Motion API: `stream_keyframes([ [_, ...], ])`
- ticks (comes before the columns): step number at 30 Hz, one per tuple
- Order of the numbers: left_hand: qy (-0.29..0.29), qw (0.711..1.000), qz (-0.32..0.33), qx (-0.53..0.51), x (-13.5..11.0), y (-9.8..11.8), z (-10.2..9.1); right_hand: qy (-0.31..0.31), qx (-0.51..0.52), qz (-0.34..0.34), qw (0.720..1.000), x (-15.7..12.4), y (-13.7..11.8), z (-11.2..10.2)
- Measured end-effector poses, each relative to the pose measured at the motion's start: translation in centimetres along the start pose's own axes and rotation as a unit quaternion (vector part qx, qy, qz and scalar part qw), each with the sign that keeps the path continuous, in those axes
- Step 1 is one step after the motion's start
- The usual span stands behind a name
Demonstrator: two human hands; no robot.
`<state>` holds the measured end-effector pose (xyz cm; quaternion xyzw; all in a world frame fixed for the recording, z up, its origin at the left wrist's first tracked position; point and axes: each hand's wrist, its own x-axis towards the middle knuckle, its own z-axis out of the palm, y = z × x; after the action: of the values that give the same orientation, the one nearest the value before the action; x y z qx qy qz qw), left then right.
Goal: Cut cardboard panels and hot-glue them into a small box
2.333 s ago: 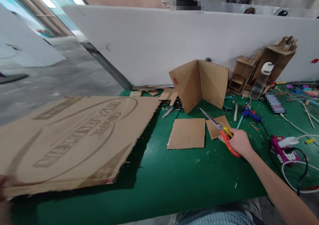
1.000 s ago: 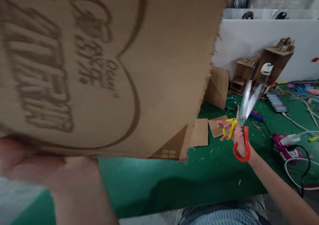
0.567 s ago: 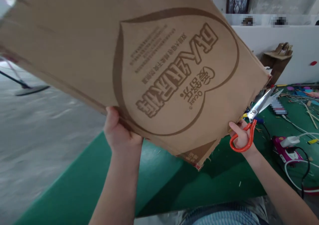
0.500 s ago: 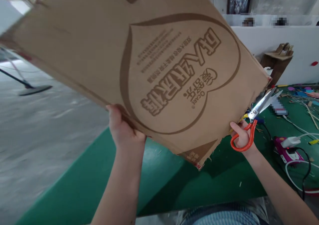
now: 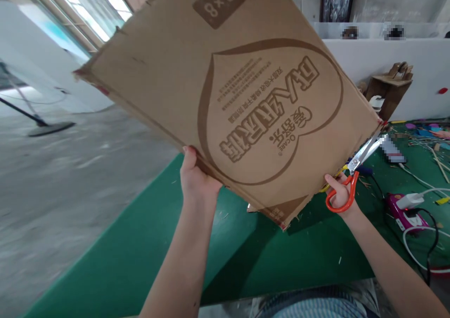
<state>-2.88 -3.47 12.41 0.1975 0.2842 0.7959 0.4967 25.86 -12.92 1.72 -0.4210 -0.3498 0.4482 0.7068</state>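
A large brown cardboard sheet (image 5: 197, 83) with a printed heart-shaped logo is held tilted in the air above the green table (image 5: 246, 261). My left hand (image 5: 196, 183) grips its lower edge with the thumb on the printed face. My right hand (image 5: 338, 193) holds scissors (image 5: 355, 170) with orange and yellow handles at the sheet's right edge. The blades point up and to the right, along that edge. Whether the blades bite into the card I cannot tell.
A purple glue gun (image 5: 401, 212) with white and black cables lies at the right. Small cardboard models (image 5: 388, 86) stand against the white partition (image 5: 379, 60). Scraps and sticks litter the far right. Grey floor lies left of the table edge.
The cardboard sheet went from flat on the table to raised and turned in front of me. My right hand lifted the scissors to its right edge. In the last half second the sheet shifted right.
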Motion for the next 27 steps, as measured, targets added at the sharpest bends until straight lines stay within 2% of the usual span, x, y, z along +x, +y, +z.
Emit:
stream_keyframes([
  [6,-0.086,0.994,0.064,0.009,-2.0,-0.9,-0.1,-0.016,0.07,0.04,0.997,0.0,-0.8,0.2],
  [9,-0.036,0.998,-0.003,0.042,-3.2,-1.8,-1.2,-0.01,0.1,0.046,0.994,0.1,-1.3,0.0],
  [11,0.004,0.994,-0.071,0.083,-3.4,-2.3,-2.0,0.008,0.107,0.029,0.994,0.1,-1.5,-0.2],
  [13,0.02,0.988,-0.103,0.113,-3.2,-2.5,-2.7,0.019,0.105,0.01,0.994,0.2,-1.6,-0.3],
  [15,0.031,0.989,-0.094,0.112,-2.7,-2.5,-3.0,0.011,0.1,0.007,0.995,0.2,-1.5,-0.2],
  [21,0.047,0.995,-0.043,0.074,-1.4,-2.5,-2.6,-0.058,0.122,0.058,0.989,0.2,-1.1,0.1],
  [23,0.04,0.996,-0.035,0.073,-1.9,-3.0,-2.6,-0.064,0.128,0.06,0.988,0.3,-1.3,0.0],
  [25,0.03,0.996,-0.034,0.076,-3.0,-3.8,-2.9,-0.045,0.123,0.061,0.989,0.5,-1.6,-0.1],
  [27,0.03,0.993,-0.064,0.09,-4.6,-4.8,-3.5,-0.029,0.109,0.058,0.992,0.8,-2.1,-0.3],
])
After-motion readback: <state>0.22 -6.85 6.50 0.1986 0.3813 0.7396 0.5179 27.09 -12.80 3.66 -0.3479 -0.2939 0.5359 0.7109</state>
